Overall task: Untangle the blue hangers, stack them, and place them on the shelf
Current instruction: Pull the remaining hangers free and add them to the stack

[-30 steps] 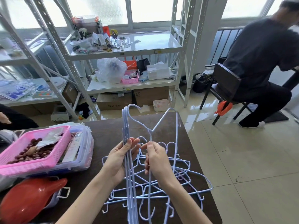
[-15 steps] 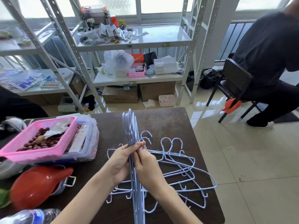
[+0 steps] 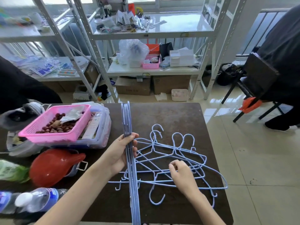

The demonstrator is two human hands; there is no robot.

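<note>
- Upright in the left hand (image 3: 121,153), the stacked hangers (image 3: 128,127) are clamped edge-on, probably to keep sorted ones apart from the tangle.
- Right hand (image 3: 181,174) hovers over the tangled hangers (image 3: 175,159) on the worktop (image 3: 170,114), fingers loosely curled; whether it pinches a wire, I cannot tell.
- Stack's lower end runs out of frame, so its count is unclear.
- Shelf (image 3: 152,72) beyond is well apart.
</note>
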